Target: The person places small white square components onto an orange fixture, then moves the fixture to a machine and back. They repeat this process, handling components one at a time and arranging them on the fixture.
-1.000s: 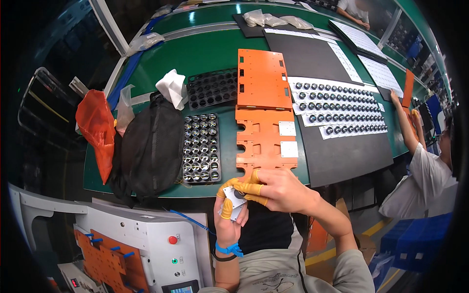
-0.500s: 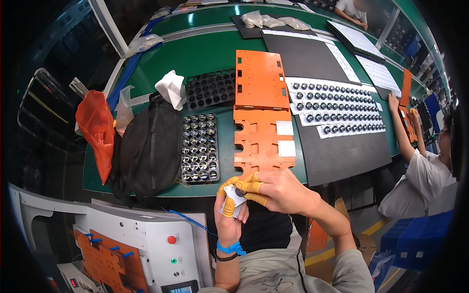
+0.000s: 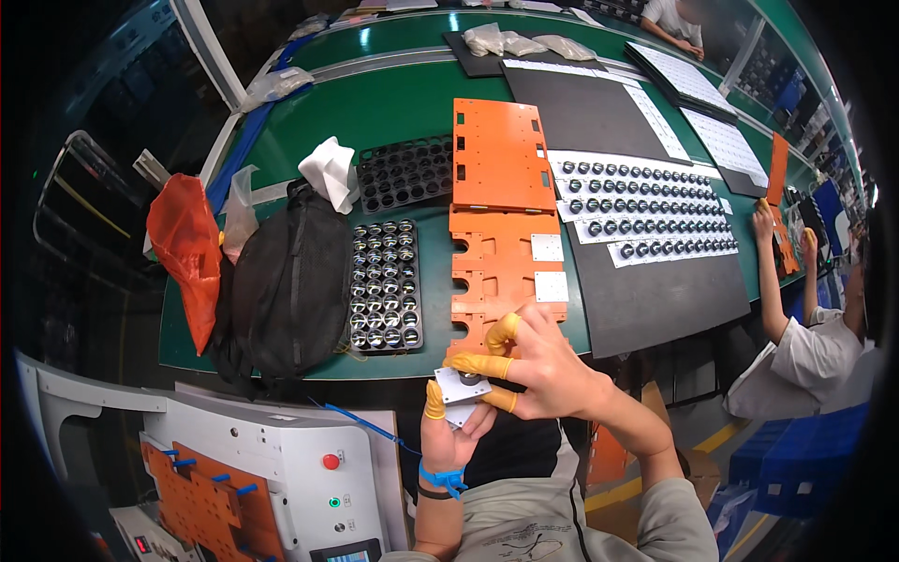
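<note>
In front of my body, yellow finger cots cover several of my fingertips. My left hand (image 3: 446, 440), wearing a blue wrist strap, is closed around small white plates from below, its thumb at their left edge. The upper white plate (image 3: 451, 386) carries a black round part (image 3: 470, 378); a second white plate (image 3: 457, 413) shows beneath it. From the right, my right hand (image 3: 548, 375) pinches the upper plate at the round part, fingers above and thumb below. Just beyond my hands lies an orange fixture (image 3: 501, 258), its lid folded back, with two white plates (image 3: 551, 287) on its right side.
A tray of shiny round parts (image 3: 385, 286) stands left of the fixture, a black tray (image 3: 405, 172) behind it. A black bag (image 3: 290, 281) lies farther left. Rows of plates with black parts (image 3: 646, 201) cover a dark board (image 3: 655, 300). A co-worker (image 3: 805, 347) sits right.
The white plates have turned flatter and sit slightly lower. My right hand's fingers have shifted over the upper plate, with the index finger raised. The co-worker's hands at right have moved.
</note>
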Demonstrator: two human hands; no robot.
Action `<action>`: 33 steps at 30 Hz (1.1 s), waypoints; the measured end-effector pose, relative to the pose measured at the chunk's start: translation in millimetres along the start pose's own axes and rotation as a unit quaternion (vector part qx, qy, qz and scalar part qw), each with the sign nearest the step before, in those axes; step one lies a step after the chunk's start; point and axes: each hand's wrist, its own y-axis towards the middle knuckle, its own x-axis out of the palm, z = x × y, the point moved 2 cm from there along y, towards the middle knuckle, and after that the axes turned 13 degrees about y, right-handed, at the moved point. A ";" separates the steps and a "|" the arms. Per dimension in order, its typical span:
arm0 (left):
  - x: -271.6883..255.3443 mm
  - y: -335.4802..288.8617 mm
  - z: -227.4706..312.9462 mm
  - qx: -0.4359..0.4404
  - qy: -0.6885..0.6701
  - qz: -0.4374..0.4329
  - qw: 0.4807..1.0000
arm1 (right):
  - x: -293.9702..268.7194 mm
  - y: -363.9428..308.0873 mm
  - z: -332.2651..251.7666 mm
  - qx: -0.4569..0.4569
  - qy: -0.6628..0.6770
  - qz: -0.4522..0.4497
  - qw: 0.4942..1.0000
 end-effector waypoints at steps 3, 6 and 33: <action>6.3 1.4 -3.7 -0.032 -0.009 -0.034 0.999 | -0.8 -5.3 7.8 -0.029 0.006 0.055 0.998; 12.7 4.9 -6.3 -0.028 0.041 -0.065 0.997 | -5.7 -14.6 19.9 0.029 0.173 0.133 0.976; -31.2 29.5 24.5 0.040 0.057 -0.001 0.998 | -56.6 -91.5 85.5 0.626 0.332 0.116 0.696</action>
